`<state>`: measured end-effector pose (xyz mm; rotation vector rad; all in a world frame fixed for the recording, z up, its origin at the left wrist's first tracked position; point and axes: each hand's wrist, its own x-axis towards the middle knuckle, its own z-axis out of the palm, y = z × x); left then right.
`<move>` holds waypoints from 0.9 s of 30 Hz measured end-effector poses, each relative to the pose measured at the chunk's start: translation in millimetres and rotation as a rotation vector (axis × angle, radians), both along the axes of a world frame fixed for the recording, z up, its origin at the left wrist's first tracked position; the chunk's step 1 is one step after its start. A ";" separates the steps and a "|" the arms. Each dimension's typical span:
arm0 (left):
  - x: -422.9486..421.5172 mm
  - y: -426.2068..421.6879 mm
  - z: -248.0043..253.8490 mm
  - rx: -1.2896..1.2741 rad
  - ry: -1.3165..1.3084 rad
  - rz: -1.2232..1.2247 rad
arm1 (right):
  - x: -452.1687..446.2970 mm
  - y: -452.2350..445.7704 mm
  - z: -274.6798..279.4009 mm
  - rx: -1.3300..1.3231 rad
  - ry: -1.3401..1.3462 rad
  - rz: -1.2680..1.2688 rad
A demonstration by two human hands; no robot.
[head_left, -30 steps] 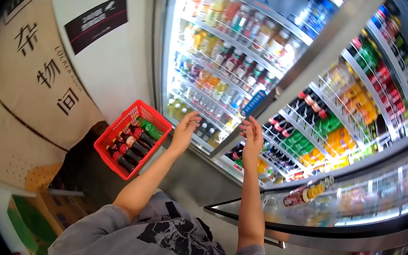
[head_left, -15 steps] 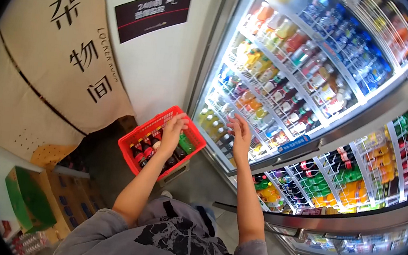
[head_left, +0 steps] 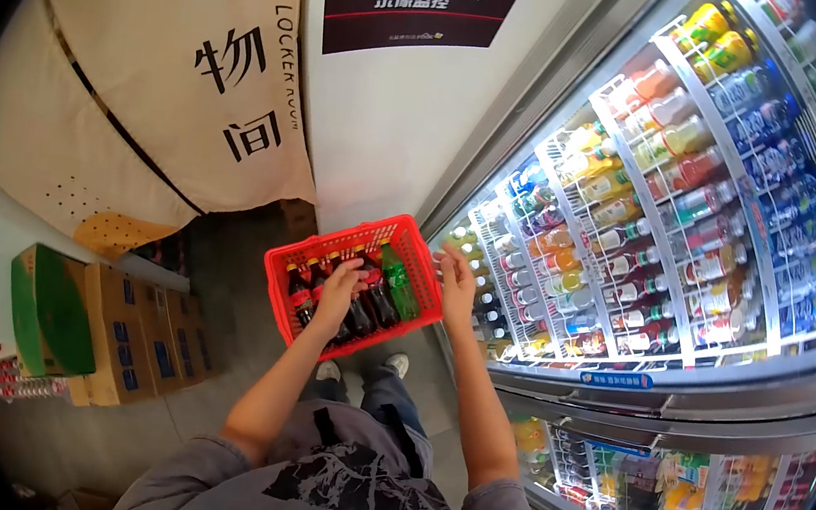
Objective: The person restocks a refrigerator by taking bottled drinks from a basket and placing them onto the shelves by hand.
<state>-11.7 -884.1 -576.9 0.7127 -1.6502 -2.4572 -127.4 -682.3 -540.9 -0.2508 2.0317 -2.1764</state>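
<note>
A red plastic basket (head_left: 283, 307) is in front of me, holding several dark cola bottles (head_left: 382, 303) with red labels and one green bottle (head_left: 399, 289). Over the cola bottles is my left hand (head_left: 336, 292), its fingers loosely bent and apart, with nothing visible in it. Just beyond the basket's right side, my right hand (head_left: 457, 286) is raised with bent, spread fingers and holds nothing. Whether its fingertips touch the basket rim I cannot tell.
Lit drink coolers (head_left: 605, 378) with rows of bottles line the right side. On the left stand cardboard boxes (head_left: 132, 334) and a green box (head_left: 54, 310). A cloth curtain (head_left: 144, 94) hangs before a dark doorway; a black sign (head_left: 416, 9) is on the wall.
The view has shifted, so the basket appears farther right and the cooler is seen at another angle. My right hand is now closer to the basket's right side; my left stays over it.
</note>
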 end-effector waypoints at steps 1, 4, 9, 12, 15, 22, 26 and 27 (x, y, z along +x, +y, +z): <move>0.8 8.2 -9.5 0.039 -0.073 -0.015 | -2.8 0.1 -13.4 0.006 -0.011 0.012; -8.4 34.6 -35.1 0.122 -0.138 -0.011 | -13.4 1.0 -45.0 -0.007 -0.105 0.052; -29.3 65.1 -86.6 0.149 -0.244 0.003 | -40.0 -7.8 -103.2 0.103 -0.127 0.128; -37.1 81.7 -123.0 0.239 -0.292 0.088 | -53.2 -20.1 -134.0 0.271 -0.132 0.210; -46.4 92.4 -160.4 0.332 -0.354 0.086 | -67.3 -28.2 -165.5 0.475 -0.123 0.262; -58.2 102.1 -176.8 0.406 -0.405 0.050 | -87.3 -52.1 -218.7 0.745 -0.036 0.351; -58.5 106.2 -187.8 0.442 -0.404 0.047 | -94.4 -60.8 -246.3 0.848 0.061 0.425; -59.3 107.0 -189.2 0.460 -0.382 0.034 | -96.3 -61.8 -259.9 0.892 0.151 0.423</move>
